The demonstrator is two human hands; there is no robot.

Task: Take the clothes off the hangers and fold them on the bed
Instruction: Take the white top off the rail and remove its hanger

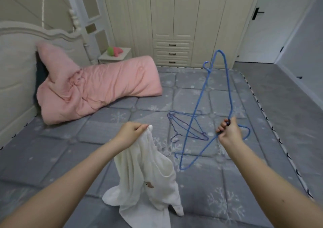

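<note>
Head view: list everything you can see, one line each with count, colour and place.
white garment: one, white, hanging from left hand, hem on bed
held hanger: one, blue, in right hand's grip
loose hangers: at least two, blue and purple, on bed
bed: one, grey snowflake cover
quilt: one, pink, by headboard
wardrobe: one, cream, far wall
nightstand: one, cream, beside bed
left hand: pinching garment
right hand: gripping hanger
</note>
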